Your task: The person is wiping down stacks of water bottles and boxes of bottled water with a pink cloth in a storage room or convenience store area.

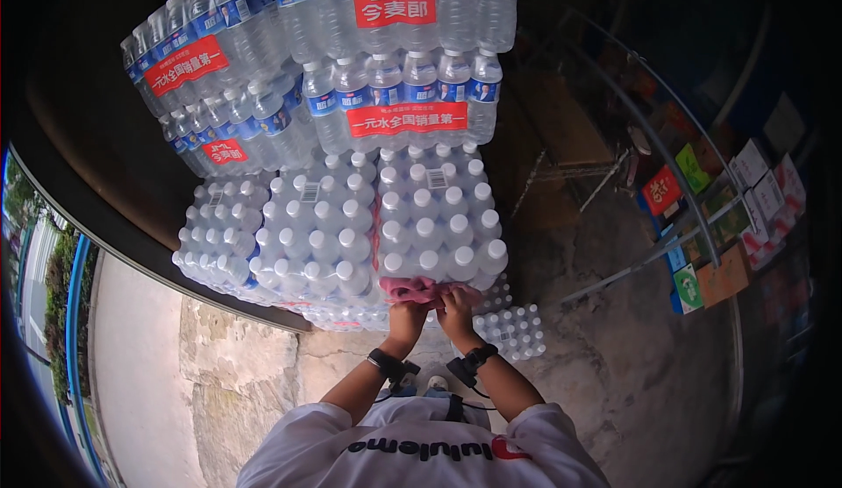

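Note:
A crumpled pink cloth [410,290] lies against the near edge of a shrink-wrapped pack of water bottles [430,227] with white caps. My left hand [405,323] is closed on the cloth's underside, its fingertips partly hidden by the folds. Close beside it, my right hand [455,311] pinches the cloth's right part between bent fingers. Both forearms reach forward from my body, with a black band on each wrist. Another bottle pack [317,229] sits directly left of the one at my hands.
Taller stacks of blue-labelled bottle packs [386,93] rise behind. A low pack [513,332] stands near the floor at right. Farther right are a metal rail frame [631,264] and cardboard boxes [724,279]. Worn concrete floor [237,374] shows at left.

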The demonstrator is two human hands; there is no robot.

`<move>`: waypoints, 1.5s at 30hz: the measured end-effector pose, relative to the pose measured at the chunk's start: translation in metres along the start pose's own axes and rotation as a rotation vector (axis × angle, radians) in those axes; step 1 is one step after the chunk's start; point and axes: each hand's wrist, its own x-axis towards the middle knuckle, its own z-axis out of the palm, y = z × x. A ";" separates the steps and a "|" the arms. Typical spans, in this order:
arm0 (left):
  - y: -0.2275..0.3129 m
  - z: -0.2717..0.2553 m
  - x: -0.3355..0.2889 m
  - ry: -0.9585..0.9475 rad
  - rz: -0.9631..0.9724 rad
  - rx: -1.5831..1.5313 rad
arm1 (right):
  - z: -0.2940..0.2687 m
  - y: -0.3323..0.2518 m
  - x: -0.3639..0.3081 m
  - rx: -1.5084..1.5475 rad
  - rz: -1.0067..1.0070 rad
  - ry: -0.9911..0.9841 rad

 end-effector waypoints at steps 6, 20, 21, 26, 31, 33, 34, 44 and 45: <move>-0.038 0.032 0.002 -0.055 -0.145 -0.169 | 0.010 0.014 -0.013 -0.051 0.064 -0.257; 0.092 -0.059 0.037 0.201 0.181 -0.505 | -0.105 -0.069 0.063 0.082 -0.095 0.418; 0.098 -0.060 0.042 0.204 0.184 -0.505 | -0.106 -0.062 0.068 0.042 -0.132 0.444; 0.094 -0.039 0.063 0.070 0.061 -0.159 | -0.090 -0.023 0.079 0.020 0.088 0.073; 0.083 -0.022 0.056 -0.031 0.075 -0.001 | -0.069 -0.002 0.062 0.129 0.072 0.157; 0.066 -0.004 0.049 -0.062 0.046 -0.002 | -0.068 -0.006 0.054 0.095 0.069 0.146; 0.062 0.001 0.049 -0.091 0.025 -0.001 | -0.070 -0.007 0.051 0.084 0.061 0.149; 0.034 0.046 0.040 -0.450 -0.199 0.106 | -0.026 0.048 -0.016 0.047 0.262 -0.095; 0.023 0.058 0.033 -0.459 -0.230 -0.007 | -0.025 0.058 -0.027 0.091 0.295 -0.199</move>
